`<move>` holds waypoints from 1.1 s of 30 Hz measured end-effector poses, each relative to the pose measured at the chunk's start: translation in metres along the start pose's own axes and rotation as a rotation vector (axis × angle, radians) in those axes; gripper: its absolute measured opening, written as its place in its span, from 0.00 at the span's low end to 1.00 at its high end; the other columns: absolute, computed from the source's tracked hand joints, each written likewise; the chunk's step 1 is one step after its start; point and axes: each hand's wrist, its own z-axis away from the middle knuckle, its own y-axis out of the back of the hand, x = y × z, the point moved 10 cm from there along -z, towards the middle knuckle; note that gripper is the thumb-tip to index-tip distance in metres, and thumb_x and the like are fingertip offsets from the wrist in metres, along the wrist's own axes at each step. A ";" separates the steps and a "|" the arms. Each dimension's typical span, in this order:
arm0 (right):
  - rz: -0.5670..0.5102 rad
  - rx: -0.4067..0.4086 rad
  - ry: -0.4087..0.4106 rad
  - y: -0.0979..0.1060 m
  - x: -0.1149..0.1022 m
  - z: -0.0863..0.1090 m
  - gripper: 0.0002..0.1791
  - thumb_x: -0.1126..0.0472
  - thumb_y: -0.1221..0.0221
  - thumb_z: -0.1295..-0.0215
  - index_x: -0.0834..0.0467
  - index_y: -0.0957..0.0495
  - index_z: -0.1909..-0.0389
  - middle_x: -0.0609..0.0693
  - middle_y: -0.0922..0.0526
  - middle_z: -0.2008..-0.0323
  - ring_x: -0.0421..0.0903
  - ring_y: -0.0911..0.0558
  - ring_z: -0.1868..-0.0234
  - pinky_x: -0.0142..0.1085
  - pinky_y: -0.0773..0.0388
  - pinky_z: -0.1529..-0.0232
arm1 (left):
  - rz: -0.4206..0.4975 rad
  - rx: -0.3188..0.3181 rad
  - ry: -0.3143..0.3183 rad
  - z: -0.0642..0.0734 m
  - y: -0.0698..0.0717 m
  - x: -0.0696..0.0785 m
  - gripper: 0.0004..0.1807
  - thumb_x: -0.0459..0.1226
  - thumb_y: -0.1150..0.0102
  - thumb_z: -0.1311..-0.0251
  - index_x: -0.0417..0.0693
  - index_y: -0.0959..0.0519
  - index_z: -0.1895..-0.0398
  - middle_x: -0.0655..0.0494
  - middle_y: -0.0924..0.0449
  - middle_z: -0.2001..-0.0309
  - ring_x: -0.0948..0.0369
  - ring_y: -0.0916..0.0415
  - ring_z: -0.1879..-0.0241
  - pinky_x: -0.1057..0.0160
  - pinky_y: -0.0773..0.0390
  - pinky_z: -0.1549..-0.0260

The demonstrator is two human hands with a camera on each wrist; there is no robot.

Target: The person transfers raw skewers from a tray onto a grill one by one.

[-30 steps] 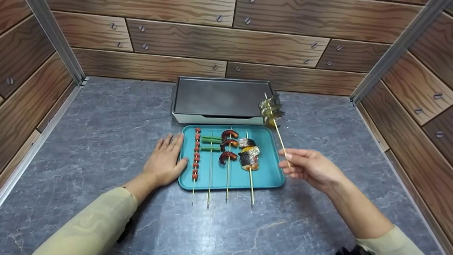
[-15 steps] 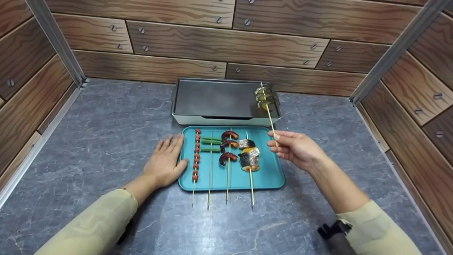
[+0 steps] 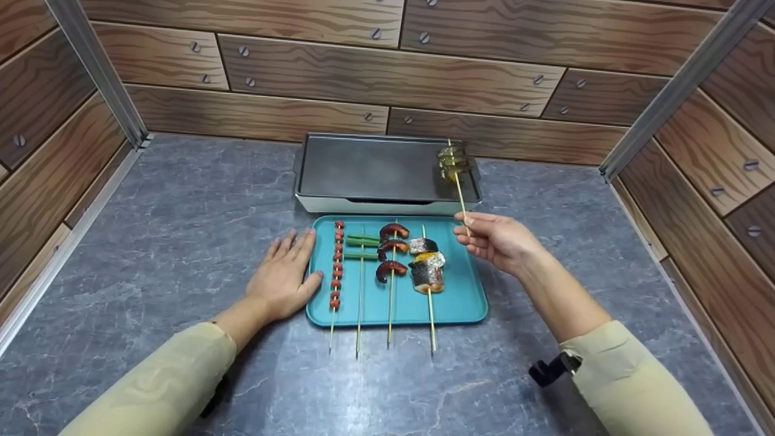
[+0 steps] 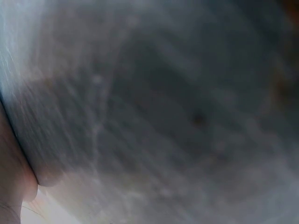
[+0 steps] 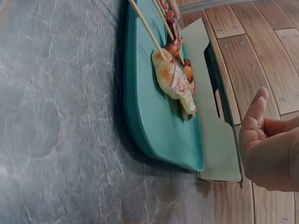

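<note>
Over the right end of the black-topped griddle (image 3: 363,169), in the head view, hung the green slices of a bamboo skewer (image 3: 453,161); whether they touched the plate could not be told. The right hand (image 3: 499,242) pinched that skewer near its bare lower end, thumb against fingers, above the right side of the teal tray (image 3: 463,306). The left hand (image 3: 280,281) lay palm down, fingers straight and holding nothing, against the tray's left edge. Four skewers lay on the tray, left to right: red pieces (image 3: 336,266), green stalks (image 3: 363,240), octopus tentacles (image 3: 392,267) and silver-skinned fish (image 3: 427,277).

The left wrist view was mostly a grey blur with a strip of skin at its left edge.

In the right wrist view the right hand stood at the right edge, thumb raised, its grip unreadable there; the tray sat just before the griddle's pale side.
</note>
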 end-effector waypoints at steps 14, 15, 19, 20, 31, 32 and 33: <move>-0.035 0.021 -0.022 0.008 0.004 -0.021 0.24 0.64 0.52 0.15 0.67 0.35 0.24 0.51 0.11 0.66 0.39 0.12 0.68 0.26 0.16 0.68 | -0.001 0.020 0.002 -0.001 0.001 -0.001 0.45 0.56 0.59 0.22 0.42 0.56 0.13 0.47 0.54 0.14 0.44 0.62 0.15 0.45 0.64 0.18; -0.036 0.023 -0.024 0.008 0.005 -0.022 0.24 0.64 0.52 0.15 0.67 0.35 0.24 0.51 0.11 0.66 0.39 0.12 0.69 0.26 0.16 0.68 | -0.001 0.019 0.003 -0.001 0.001 -0.001 0.45 0.56 0.59 0.22 0.42 0.56 0.13 0.47 0.54 0.14 0.45 0.62 0.15 0.45 0.64 0.18; -0.039 0.024 -0.024 0.009 0.005 -0.025 0.26 0.64 0.52 0.15 0.68 0.37 0.23 0.51 0.11 0.66 0.39 0.12 0.69 0.26 0.16 0.69 | 0.004 0.013 0.006 -0.001 0.001 0.000 0.45 0.56 0.59 0.22 0.43 0.57 0.13 0.47 0.54 0.14 0.45 0.62 0.15 0.45 0.64 0.18; -0.041 0.023 -0.024 0.009 0.005 -0.026 0.26 0.64 0.52 0.15 0.69 0.38 0.22 0.51 0.11 0.66 0.39 0.12 0.69 0.26 0.16 0.69 | 0.002 0.011 0.007 -0.001 0.001 0.000 0.45 0.56 0.59 0.22 0.43 0.57 0.13 0.47 0.54 0.14 0.45 0.62 0.15 0.46 0.64 0.18; -0.036 0.047 -0.033 0.006 0.007 -0.033 0.26 0.64 0.52 0.15 0.69 0.37 0.23 0.51 0.12 0.68 0.39 0.13 0.70 0.26 0.16 0.69 | -0.002 -0.002 0.012 -0.001 -0.002 -0.001 0.45 0.57 0.61 0.21 0.44 0.58 0.13 0.48 0.56 0.14 0.46 0.63 0.15 0.46 0.65 0.18; -0.039 0.047 -0.034 0.005 0.007 -0.034 0.26 0.64 0.52 0.15 0.69 0.37 0.23 0.51 0.12 0.68 0.39 0.13 0.70 0.26 0.16 0.69 | -0.002 0.000 0.011 -0.001 -0.001 -0.001 0.45 0.56 0.60 0.21 0.43 0.58 0.13 0.48 0.56 0.14 0.46 0.63 0.15 0.45 0.65 0.18; -0.041 0.050 -0.035 0.005 0.007 -0.034 0.26 0.64 0.52 0.15 0.69 0.37 0.23 0.51 0.12 0.69 0.39 0.13 0.71 0.26 0.16 0.69 | -0.002 0.003 0.009 -0.001 0.000 0.000 0.45 0.56 0.60 0.21 0.43 0.58 0.13 0.48 0.55 0.14 0.45 0.63 0.15 0.45 0.64 0.18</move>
